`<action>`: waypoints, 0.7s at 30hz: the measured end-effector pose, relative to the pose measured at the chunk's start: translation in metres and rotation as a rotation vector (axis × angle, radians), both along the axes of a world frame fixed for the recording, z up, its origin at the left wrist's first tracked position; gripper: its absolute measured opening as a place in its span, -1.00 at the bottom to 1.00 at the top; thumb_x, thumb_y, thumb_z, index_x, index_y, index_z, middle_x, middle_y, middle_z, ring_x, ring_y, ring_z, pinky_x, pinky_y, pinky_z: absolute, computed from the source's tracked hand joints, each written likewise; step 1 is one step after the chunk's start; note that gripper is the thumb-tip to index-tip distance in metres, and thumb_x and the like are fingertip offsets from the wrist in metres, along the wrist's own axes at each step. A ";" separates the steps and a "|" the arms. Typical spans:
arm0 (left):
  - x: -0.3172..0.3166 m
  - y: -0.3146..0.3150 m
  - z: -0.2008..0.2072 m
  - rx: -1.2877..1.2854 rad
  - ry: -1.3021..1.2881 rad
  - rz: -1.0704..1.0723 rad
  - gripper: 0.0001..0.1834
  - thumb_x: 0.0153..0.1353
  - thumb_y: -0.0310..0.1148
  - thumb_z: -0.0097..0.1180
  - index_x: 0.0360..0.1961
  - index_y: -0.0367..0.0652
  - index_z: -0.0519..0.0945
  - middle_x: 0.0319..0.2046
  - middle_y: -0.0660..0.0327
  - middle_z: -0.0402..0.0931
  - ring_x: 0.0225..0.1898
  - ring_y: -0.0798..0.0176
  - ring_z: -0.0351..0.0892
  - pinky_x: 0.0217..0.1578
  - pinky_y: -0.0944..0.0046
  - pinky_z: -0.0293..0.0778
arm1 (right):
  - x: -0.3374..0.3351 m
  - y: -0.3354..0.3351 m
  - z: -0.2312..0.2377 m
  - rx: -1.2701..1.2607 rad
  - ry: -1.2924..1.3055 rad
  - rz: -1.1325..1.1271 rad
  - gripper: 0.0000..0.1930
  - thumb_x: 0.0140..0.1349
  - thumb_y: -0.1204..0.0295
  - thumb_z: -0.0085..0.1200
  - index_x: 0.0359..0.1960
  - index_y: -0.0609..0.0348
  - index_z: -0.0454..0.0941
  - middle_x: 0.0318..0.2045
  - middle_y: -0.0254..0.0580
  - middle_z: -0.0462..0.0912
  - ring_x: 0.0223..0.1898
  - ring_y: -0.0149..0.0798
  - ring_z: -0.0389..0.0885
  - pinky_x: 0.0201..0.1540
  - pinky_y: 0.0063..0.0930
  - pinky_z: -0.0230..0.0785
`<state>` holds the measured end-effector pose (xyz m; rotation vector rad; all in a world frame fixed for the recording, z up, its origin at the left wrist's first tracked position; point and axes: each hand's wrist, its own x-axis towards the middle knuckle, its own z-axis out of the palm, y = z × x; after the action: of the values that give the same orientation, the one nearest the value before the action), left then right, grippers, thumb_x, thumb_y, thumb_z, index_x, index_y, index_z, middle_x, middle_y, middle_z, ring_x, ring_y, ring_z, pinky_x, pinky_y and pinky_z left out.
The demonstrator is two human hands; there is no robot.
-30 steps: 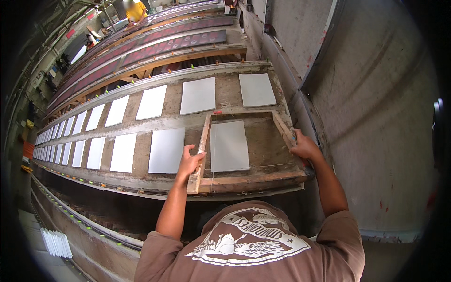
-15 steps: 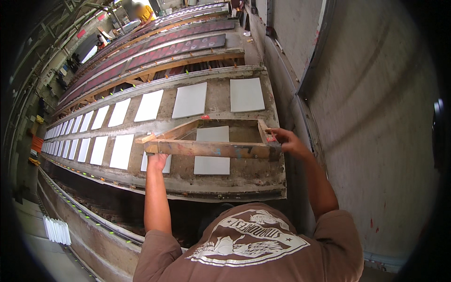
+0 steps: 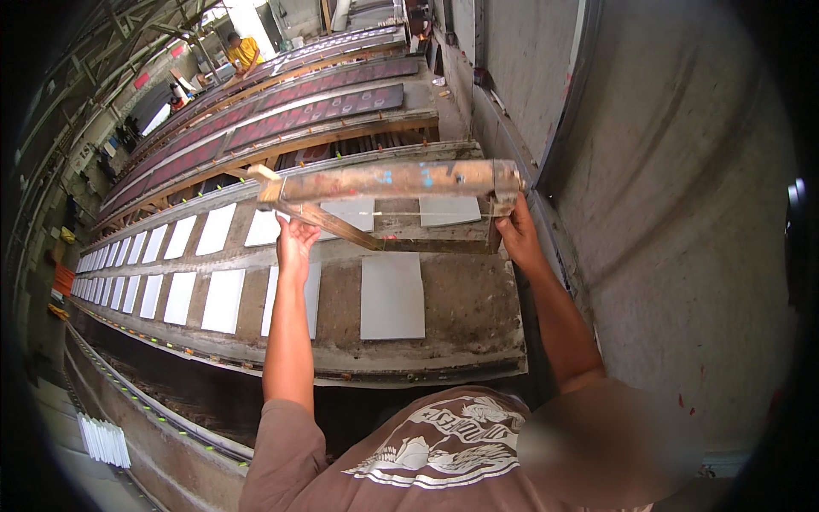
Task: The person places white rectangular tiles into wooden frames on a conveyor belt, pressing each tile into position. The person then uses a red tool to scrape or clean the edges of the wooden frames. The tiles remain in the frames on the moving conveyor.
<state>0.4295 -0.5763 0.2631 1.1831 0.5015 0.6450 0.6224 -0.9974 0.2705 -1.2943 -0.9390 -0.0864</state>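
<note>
A wooden screen-printing frame [image 3: 392,181], its bars stained with red and blue ink, is held up and tilted above a long table. My left hand [image 3: 297,246] supports its left end, thumb and fingers around the lower corner. At the other end, my right hand [image 3: 519,232] grips the right corner, some of its fingers hidden behind the wood. Past the frame's opening, parts of white rectangular sheets show in the far row. A white sheet [image 3: 392,299] of the near row lies on the table below the frame.
The long brown-stained table [image 3: 473,316] carries two rows of white sheets stretching left. A grey wall [image 3: 674,213] stands close on my right. Parallel tables with dark red panels [image 3: 316,111] lie beyond, where a person in yellow [image 3: 245,53] leans over. White sheets [image 3: 104,440] stand stacked at lower left.
Both hands have raised the frame and turned it, so its thick bar now sits higher and farther off. The near-row sheet that it partly covered is now in full sight.
</note>
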 end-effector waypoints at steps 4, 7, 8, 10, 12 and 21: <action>0.020 0.001 0.013 -0.019 -0.079 -0.020 -0.22 0.52 0.33 -0.35 0.09 -0.25 0.51 -0.42 0.23 0.52 -0.23 0.24 0.62 0.05 0.11 0.53 | 0.009 0.006 0.012 0.049 -0.007 0.055 -0.37 0.42 0.00 0.17 0.26 0.27 0.36 0.00 -0.21 0.54 0.09 -0.37 0.47 0.20 -0.38 0.30; 0.023 -0.002 0.022 -0.038 -0.086 0.038 -0.23 0.51 0.33 -0.32 0.13 -0.23 0.48 -0.44 0.24 0.52 -0.24 0.24 0.62 0.04 0.11 0.53 | 0.018 0.000 0.019 0.043 -0.065 0.102 -0.38 0.34 0.02 0.28 0.18 0.28 0.41 -0.11 -0.27 0.59 -0.03 -0.40 0.53 0.10 -0.42 0.39; 0.021 -0.003 0.023 -0.047 -0.095 0.062 -0.25 0.51 0.33 -0.29 0.15 -0.22 0.46 -0.44 0.24 0.52 -0.25 0.24 0.62 0.03 0.12 0.53 | 0.015 0.001 0.026 0.055 -0.088 0.105 -0.39 0.31 0.06 0.33 0.16 0.28 0.43 -0.14 -0.29 0.60 -0.07 -0.41 0.55 0.07 -0.43 0.41; 0.020 -0.010 0.027 -0.045 -0.121 0.089 -0.25 0.51 0.32 -0.29 0.18 -0.22 0.45 -0.43 0.24 0.51 -0.24 0.22 0.61 0.01 0.12 0.54 | 0.005 0.002 0.044 0.093 -0.107 0.104 -0.42 0.24 0.14 0.42 0.10 0.27 0.46 -0.17 -0.30 0.62 -0.10 -0.43 0.56 0.03 -0.45 0.43; 0.018 -0.019 0.025 -0.044 -0.156 0.108 -0.21 0.51 0.31 -0.27 0.27 -0.25 0.40 -0.38 0.21 0.51 -0.20 0.19 0.58 -0.02 0.10 0.56 | -0.011 0.001 0.066 0.139 -0.095 0.104 -0.45 0.16 0.26 0.50 0.05 0.26 0.48 -0.16 -0.29 0.63 -0.09 -0.45 0.56 0.01 -0.46 0.44; -0.009 -0.132 0.037 0.147 0.101 0.516 -0.25 0.52 0.23 -0.17 0.45 -0.14 0.28 0.06 0.15 0.49 0.03 0.22 0.47 0.08 0.10 0.39 | -0.062 -0.008 0.111 -0.005 0.278 0.254 -0.51 0.15 0.39 0.50 0.00 0.21 0.46 -0.23 -0.21 0.66 -0.22 -0.45 0.62 -0.16 -0.49 0.49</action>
<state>0.4207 -0.7087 0.3003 1.2357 0.8708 1.0805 0.5603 -1.0056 0.3811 -1.1467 -0.8548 0.2867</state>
